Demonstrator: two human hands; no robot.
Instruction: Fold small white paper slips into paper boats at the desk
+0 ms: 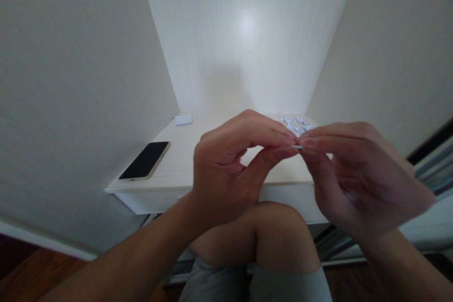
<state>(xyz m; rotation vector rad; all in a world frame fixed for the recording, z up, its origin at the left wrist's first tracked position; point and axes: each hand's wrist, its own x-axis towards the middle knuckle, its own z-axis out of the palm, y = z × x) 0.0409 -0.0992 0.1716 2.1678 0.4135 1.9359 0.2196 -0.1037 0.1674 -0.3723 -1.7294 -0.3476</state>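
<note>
My left hand (pixel 240 165) and my right hand (pixel 354 174) meet above the front of the desk, fingertips almost touching. Pinched between thumb and fingers of both is a small piece of white paper (pixel 297 146). Only its thin edge shows; the fingers cover the rest. Behind the fingertips, at the back right of the desk, lie several small folded white paper pieces (pixel 299 128), partly hidden by my right hand.
A phone (pixel 145 160) with a dark screen lies at the left of the white desk (pixel 184 165). A small white paper stack (pixel 183 120) sits at the back left corner. Walls rise on both sides and behind. My knees (pixel 283 231) are under the desk's front edge.
</note>
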